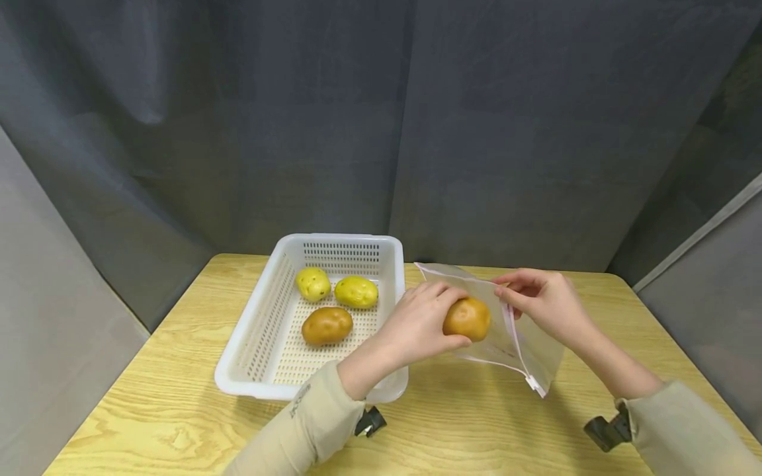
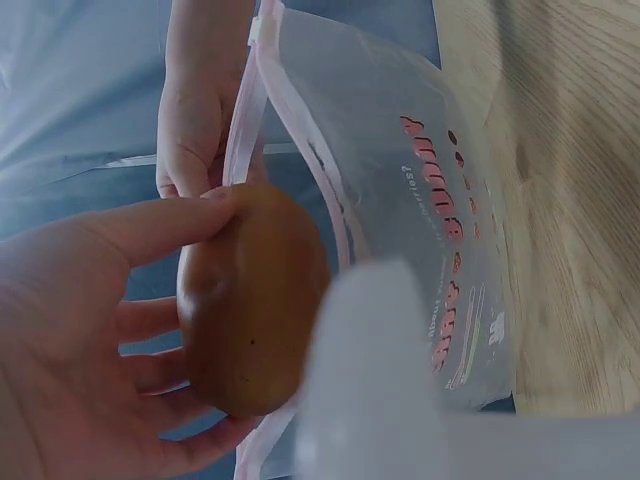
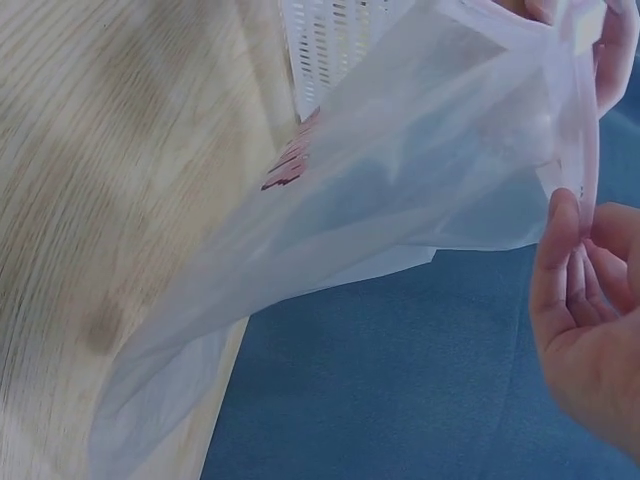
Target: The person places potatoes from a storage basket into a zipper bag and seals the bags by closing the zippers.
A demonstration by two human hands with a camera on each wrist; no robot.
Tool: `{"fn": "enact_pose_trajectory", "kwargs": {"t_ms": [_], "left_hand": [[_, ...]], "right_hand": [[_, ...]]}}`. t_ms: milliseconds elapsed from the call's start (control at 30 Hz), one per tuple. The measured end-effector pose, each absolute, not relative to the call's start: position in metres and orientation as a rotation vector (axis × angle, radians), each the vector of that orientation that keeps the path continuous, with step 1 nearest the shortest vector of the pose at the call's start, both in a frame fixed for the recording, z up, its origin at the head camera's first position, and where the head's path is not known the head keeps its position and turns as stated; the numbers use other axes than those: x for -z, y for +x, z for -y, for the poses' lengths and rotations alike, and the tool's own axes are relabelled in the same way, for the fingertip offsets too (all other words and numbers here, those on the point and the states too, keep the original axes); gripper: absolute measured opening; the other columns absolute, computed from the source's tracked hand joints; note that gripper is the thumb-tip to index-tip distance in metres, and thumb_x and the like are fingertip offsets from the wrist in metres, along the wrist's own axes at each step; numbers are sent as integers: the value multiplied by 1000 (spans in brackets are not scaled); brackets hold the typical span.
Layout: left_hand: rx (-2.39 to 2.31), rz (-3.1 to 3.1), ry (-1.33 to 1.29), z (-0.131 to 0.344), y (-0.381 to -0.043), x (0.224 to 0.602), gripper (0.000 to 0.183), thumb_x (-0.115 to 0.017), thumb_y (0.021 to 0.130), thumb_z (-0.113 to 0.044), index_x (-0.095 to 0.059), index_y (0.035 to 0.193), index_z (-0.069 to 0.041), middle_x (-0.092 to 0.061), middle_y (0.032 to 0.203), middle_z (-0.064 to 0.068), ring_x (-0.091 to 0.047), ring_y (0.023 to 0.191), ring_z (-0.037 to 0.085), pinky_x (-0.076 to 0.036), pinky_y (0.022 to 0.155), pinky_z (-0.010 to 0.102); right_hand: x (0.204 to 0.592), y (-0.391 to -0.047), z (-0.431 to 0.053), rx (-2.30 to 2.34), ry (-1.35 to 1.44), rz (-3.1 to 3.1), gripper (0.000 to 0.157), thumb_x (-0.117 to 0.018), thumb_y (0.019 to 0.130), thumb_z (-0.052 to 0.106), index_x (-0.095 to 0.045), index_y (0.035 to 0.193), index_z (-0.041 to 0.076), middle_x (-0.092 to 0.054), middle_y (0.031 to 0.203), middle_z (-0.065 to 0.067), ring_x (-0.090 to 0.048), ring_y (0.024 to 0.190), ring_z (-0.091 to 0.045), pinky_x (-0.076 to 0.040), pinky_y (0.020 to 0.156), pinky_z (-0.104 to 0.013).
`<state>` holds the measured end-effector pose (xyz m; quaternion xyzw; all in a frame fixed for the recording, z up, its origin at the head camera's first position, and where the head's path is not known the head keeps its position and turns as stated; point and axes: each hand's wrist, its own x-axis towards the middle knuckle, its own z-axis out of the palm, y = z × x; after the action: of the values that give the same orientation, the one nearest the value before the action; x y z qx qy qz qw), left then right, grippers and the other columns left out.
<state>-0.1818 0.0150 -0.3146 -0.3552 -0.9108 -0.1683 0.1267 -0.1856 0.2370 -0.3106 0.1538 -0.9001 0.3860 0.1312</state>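
My left hand (image 1: 419, 322) grips a brown potato (image 1: 467, 318), thumb on one side and fingers curled round the other. In the left wrist view the potato (image 2: 255, 300) is right at the mouth of a clear zip bag (image 2: 390, 170) with pink edging and red print. My right hand (image 1: 544, 304) pinches the bag's pink rim between thumb and fingers, and the mouth stands parted. The right wrist view shows the bag (image 3: 400, 150) hanging from that pinch (image 3: 590, 290), its body slack. A white slider (image 1: 534, 383) sits at the near end of the zip.
Left of the hands a white perforated basket (image 1: 253, 390) stands on the wooden table (image 1: 155, 416). Two yellow potatoes (image 1: 356, 291) and one brown potato (image 1: 327, 326) lie in it. Dark curtains (image 1: 357, 132) hang behind the table.
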Motion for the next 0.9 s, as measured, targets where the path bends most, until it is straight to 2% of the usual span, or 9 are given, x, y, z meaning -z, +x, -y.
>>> {"fn": "enact_pose_trajectory", "kwargs": {"t_ms": [567, 900], "left_hand": [[313, 2670, -1073, -27, -184, 314, 59, -70, 73, -48, -54, 123, -22, -55, 119, -4, -53, 109, 14, -41, 91, 32], [283, 2672, -1127, -29, -184, 317, 59, -72, 73, -42, -54, 124, -20, -54, 122, -1, -51, 112, 15, -42, 92, 30]], "right_hand": [[297, -181, -234, -1095, 465, 2554, 15, -66, 82, 17, -69, 93, 7, -66, 70, -5, -57, 53, -8, -46, 48, -21], [299, -180, -234, -1113, 461, 2574, 16, -66, 83, 18, -69, 94, 8, -67, 71, -5, -58, 54, -9, -46, 48, -22]]}}
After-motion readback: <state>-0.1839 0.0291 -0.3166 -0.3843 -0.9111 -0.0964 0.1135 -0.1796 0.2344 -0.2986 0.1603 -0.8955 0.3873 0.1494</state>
